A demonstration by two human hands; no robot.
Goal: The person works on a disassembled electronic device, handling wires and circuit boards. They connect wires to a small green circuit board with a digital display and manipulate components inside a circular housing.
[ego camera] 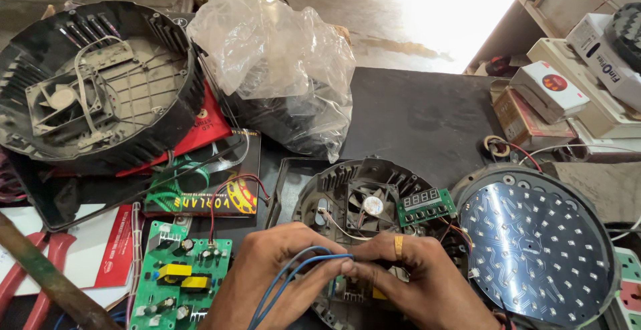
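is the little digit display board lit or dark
Dark. The green display board on the round housing shows only faint unlit digit segments, no glow.

Sharp; blown-out daylight glare above

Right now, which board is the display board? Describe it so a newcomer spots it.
Start at the round grey housing just above the hands. On its right rim, beside the small fan, sits the small green display board. Unlike the larger green board at lower left, it carries a digit readout.
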